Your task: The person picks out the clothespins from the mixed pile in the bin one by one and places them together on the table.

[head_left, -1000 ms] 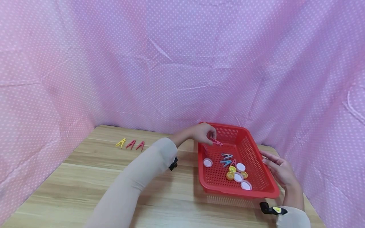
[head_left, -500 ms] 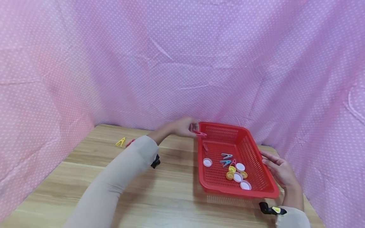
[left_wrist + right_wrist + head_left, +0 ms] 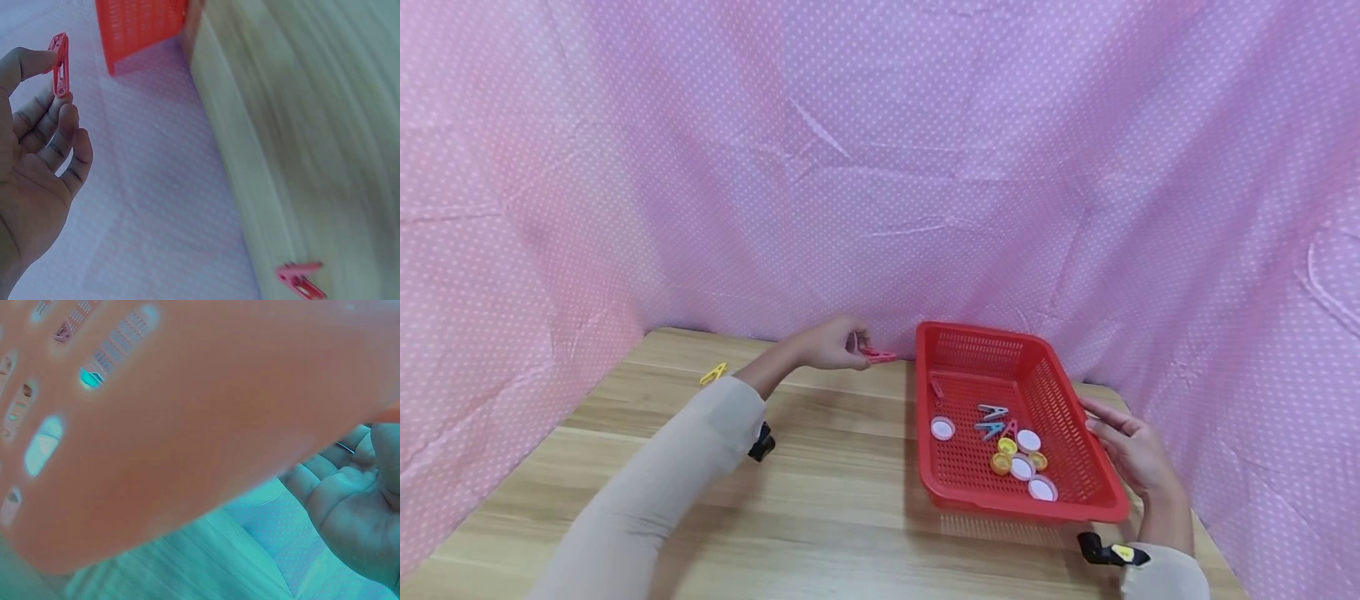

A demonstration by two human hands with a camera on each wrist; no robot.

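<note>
Between thumb and fingertips, my left hand (image 3: 833, 343) pinches a pink clothespin (image 3: 880, 356) over the back of the table, left of the red plastic basket (image 3: 966, 502). The left wrist view shows this clothespin (image 3: 60, 65) edge-on against the cloth. My right hand (image 3: 1138, 450) holds the basket's right rim, thumb at the edge; the basket wall hides part of its fingers in the right wrist view. Inside the basket lie a grey clothespin (image 3: 992, 412), a blue one (image 3: 989, 429), pink ones, white round caps (image 3: 1028, 441) and yellow caps (image 3: 1001, 463).
A yellow clothespin (image 3: 712, 374) lies on the wooden table (image 3: 820, 500) at the back left. Another pink clothespin (image 3: 300, 279) shows in the left wrist view, hidden by the left sleeve from the head camera. Pink dotted cloth (image 3: 880, 192) hangs behind the table.
My left hand has moved left out of the basket, carrying the pink clothespin over its rim. The left sleeve now covers the pink clothespins on the table. My right hand stays at the basket.
</note>
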